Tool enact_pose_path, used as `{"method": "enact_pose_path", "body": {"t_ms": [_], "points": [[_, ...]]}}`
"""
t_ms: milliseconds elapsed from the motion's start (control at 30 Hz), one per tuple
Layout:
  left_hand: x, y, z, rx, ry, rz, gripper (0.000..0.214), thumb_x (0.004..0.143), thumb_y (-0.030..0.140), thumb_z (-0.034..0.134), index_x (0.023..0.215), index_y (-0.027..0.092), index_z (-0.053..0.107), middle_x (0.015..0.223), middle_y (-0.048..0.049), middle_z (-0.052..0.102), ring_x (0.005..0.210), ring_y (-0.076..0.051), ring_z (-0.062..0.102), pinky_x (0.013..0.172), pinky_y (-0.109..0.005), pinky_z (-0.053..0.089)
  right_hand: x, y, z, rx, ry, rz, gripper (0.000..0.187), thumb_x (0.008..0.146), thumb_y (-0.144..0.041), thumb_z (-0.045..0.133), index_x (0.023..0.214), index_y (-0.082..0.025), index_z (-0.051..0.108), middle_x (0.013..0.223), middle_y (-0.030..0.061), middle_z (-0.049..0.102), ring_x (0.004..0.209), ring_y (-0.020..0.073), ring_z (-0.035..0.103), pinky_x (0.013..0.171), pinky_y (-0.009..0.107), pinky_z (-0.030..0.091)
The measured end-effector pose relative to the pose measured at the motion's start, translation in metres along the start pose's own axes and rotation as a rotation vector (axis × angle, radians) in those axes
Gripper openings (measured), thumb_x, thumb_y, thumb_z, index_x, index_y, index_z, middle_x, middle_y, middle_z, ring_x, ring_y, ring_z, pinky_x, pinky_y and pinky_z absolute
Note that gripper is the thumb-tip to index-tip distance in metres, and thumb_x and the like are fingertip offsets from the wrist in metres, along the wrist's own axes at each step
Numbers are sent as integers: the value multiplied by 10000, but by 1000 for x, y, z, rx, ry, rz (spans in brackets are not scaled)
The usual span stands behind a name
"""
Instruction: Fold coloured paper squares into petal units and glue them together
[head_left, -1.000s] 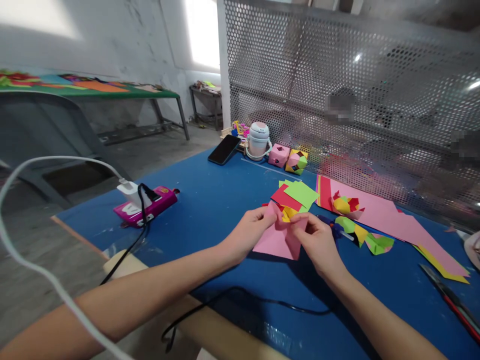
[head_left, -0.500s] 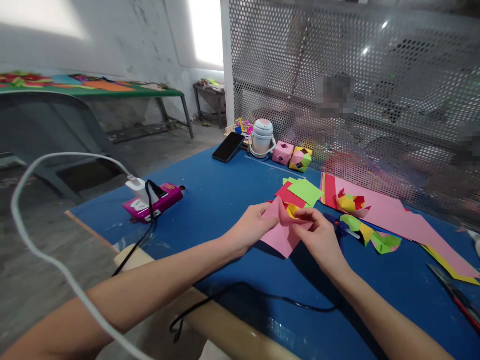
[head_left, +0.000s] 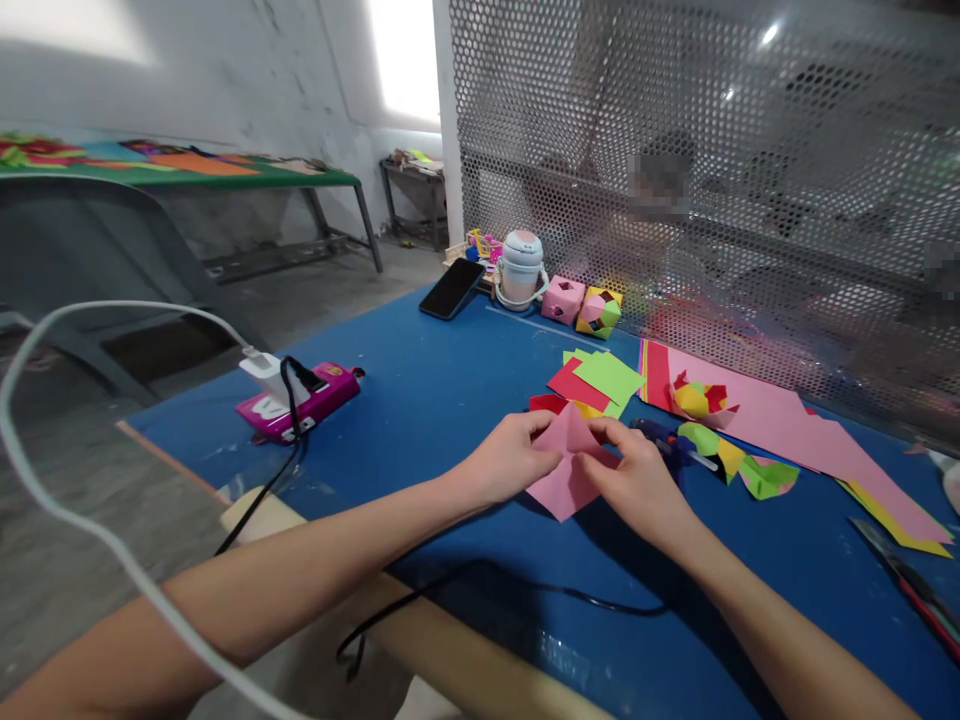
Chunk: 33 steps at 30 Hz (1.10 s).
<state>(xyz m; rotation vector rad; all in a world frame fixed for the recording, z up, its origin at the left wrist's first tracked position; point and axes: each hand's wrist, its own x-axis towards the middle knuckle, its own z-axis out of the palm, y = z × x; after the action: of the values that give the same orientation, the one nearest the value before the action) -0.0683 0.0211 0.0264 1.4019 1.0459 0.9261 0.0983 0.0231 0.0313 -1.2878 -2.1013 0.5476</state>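
Note:
A creased pink paper (head_left: pixel 564 492) is held between my two hands over the blue table. My left hand (head_left: pixel 517 455) pinches its left side, thumb in front and fingers behind. On the right side, my right hand (head_left: pixel 628 462) grips it with thumb and fingertips. Red and yellow folded paper (head_left: pixel 589 410) shows just behind the pink sheet; whether it is joined to it I cannot tell. Beyond lie small green sheets (head_left: pixel 611 378) and a red sheet (head_left: pixel 574 385). A dark blue glue gun (head_left: pixel 667 445) lies right beside my right hand.
Right of my hands are a paper flower (head_left: pixel 703 400), green and yellow paper pieces (head_left: pixel 765 480), pink sheets (head_left: pixel 765 410) and scissors (head_left: pixel 904 575). A phone (head_left: pixel 451 288), jar (head_left: pixel 521 270) and paper cubes (head_left: pixel 564 300) stand at the back. A magenta power strip (head_left: pixel 322 400) sits left; a black cord (head_left: pixel 555 588) crosses in front.
My right fingers have moved inward along the pink paper, and its upper folds now look flatter. Less of the yellow paper shows behind it. The view has shifted slightly.

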Motion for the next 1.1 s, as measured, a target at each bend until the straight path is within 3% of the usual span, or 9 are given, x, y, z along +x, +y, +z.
{"method": "enact_pose_path", "body": {"t_ms": [167, 300, 400, 500, 600, 667, 767, 967, 1100], "points": [[-1, 3, 0, -12, 42, -39, 229, 638, 137, 537, 852, 118, 618, 729, -7, 623, 607, -125, 555, 538, -220, 419, 0, -3, -1, 76, 10, 26, 257, 744, -181, 525, 988, -218, 595, 980, 39, 644, 895, 213, 557, 818, 375, 421], [2, 1, -2, -268, 117, -92, 308, 629, 145, 586, 936, 128, 593, 806, -32, 658, 639, -140, 598, 576, -238, 456, 2, -4, 2, 299, 156, 86, 346, 719, -221, 579, 1059, -206, 515, 1065, 64, 588, 947, 193, 547, 856, 361, 435], [6, -2, -3, -474, 193, -92, 356, 618, 125, 606, 972, 131, 571, 883, -61, 669, 697, -154, 622, 660, -269, 485, 5, -2, 9, 526, 272, 158, 422, 694, -253, 600, 1081, -203, 439, 1015, 61, 561, 851, 161, 559, 773, 324, 475], [7, -2, -4, -573, 172, -110, 391, 606, 127, 640, 989, 130, 559, 885, -70, 672, 714, -163, 624, 707, -291, 487, 5, 0, 13, 681, 213, 211, 472, 700, -269, 587, 1117, -202, 379, 843, 11, 561, 679, 134, 556, 621, 279, 477], [6, 3, -10, -622, 187, -91, 275, 675, 262, 631, 907, 123, 575, 815, -58, 662, 687, -147, 607, 660, -259, 474, 4, 0, 9, 599, 166, 201, 453, 731, -242, 538, 1152, -188, 378, 726, -25, 544, 606, 125, 528, 567, 255, 439], [7, 8, -18, -648, 217, -63, 319, 748, 421, 540, 862, 126, 577, 809, -62, 653, 678, -139, 596, 635, -250, 463, 4, -2, 2, 463, 159, 175, 427, 733, -208, 514, 1148, -179, 419, 727, -17, 554, 630, 131, 528, 593, 258, 431], [8, 13, -28, -532, 101, -83, 401, 751, 489, 504, 893, 125, 593, 909, -88, 648, 680, -127, 586, 621, -242, 445, 3, -4, -6, 301, 106, 116, 409, 730, -168, 476, 1139, -183, 475, 767, 2, 575, 662, 141, 532, 611, 260, 424], [5, 8, -19, -83, -156, -65, 333, 638, 233, 638, 954, 132, 613, 884, -48, 642, 725, -136, 571, 634, -232, 429, 0, -3, -6, 138, 86, 9, 407, 735, -125, 442, 1127, -205, 518, 722, -20, 555, 600, 124, 497, 581, 241, 401], [4, 0, -11, 50, -135, -44, 264, 666, 201, 565, 905, 114, 634, 767, -18, 633, 644, -129, 552, 577, -224, 408, -1, -2, -3, 173, 85, -1, 381, 756, -136, 457, 1127, -202, 516, 808, 4, 597, 706, 145, 554, 636, 253, 436]]}}
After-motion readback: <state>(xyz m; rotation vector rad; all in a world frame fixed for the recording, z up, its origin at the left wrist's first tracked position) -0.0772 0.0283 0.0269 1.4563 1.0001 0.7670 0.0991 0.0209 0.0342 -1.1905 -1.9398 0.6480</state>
